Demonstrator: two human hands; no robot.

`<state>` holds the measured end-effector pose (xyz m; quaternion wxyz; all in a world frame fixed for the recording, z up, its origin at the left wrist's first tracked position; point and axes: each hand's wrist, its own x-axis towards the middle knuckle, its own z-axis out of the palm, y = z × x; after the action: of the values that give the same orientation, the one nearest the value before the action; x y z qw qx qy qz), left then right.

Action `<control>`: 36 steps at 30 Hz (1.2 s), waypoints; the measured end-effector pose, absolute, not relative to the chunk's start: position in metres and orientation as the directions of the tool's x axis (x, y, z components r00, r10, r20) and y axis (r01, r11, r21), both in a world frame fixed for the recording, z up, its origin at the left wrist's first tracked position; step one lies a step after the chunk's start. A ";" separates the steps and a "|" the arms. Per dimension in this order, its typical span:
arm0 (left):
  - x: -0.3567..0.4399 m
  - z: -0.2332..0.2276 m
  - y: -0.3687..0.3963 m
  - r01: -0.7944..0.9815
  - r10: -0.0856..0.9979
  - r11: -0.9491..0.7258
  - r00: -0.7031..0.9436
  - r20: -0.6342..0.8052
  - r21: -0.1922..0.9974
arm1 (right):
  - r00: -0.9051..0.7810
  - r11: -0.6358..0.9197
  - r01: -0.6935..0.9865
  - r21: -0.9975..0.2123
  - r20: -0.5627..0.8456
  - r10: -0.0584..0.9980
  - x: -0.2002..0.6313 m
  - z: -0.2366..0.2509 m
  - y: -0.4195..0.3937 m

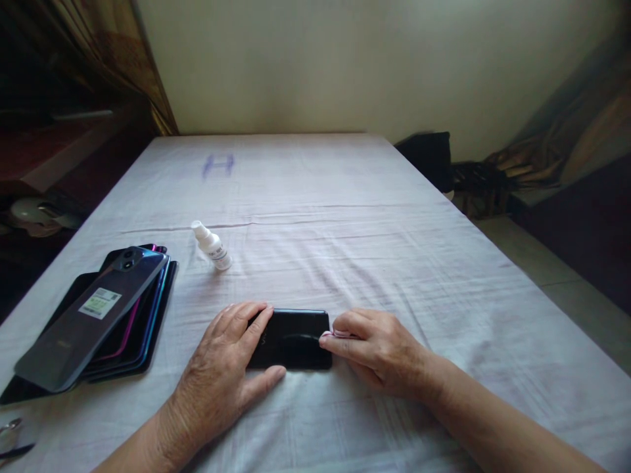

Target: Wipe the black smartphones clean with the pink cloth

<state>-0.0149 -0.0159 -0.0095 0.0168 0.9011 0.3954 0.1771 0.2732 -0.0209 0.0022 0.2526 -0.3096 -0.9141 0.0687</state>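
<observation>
A black smartphone [300, 341] lies flat on the cloth-covered table, its long side running left to right. My left hand [231, 355] grips its left end, fingers along the far edge and thumb by the near edge. At the phone's right end, my right hand [374, 348] is closed on a small folded cloth [340, 334], white with some pink. Most of that cloth is hidden in the fingers, which are at the phone's right edge. Beyond the phone stands a white spray bottle [213, 247] with a printed label.
To the left is an uneven stack of several phones and tablets, topped by a grey phone [93, 315] with a white sticker. Eyeglasses [14, 440] show partly at the lower left. A pale sheet [315, 190] with wrinkles covers the table; a wall rises behind it.
</observation>
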 end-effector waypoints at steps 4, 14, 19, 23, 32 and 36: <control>-0.014 -0.010 -0.016 0.724 0.728 -0.672 0.605 0.321 0.159 | -0.619 0.755 0.605 -0.252 0.448 0.645 0.270 -0.002 -0.017; -0.014 -0.011 -0.018 0.742 0.741 -0.653 0.583 0.332 0.155 | -0.645 0.766 0.474 -0.434 0.420 0.638 0.276 0.001 -0.017; -0.014 -0.012 -0.018 0.751 0.751 -0.640 0.567 0.337 0.163 | -0.592 0.742 0.591 -0.315 0.454 0.665 0.271 -0.006 -0.014; -0.014 -0.012 -0.017 0.749 0.744 -0.646 0.575 0.340 0.146 | -0.564 0.724 0.621 -0.299 0.471 0.678 0.269 -0.008 -0.013; -0.014 -0.014 -0.017 0.755 0.754 -0.636 0.563 0.339 0.161 | -0.631 0.766 0.533 -0.358 0.435 0.642 0.271 -0.004 -0.017; -0.014 -0.013 -0.017 0.759 0.764 -0.625 0.546 0.344 0.181 | -0.583 0.737 0.608 -0.296 0.464 0.667 0.268 -0.008 -0.015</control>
<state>-0.0141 -0.0174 -0.0130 0.0054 0.8793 0.4329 0.1984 0.2680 -0.0152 -0.0085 0.2822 -0.3589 -0.8881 0.0526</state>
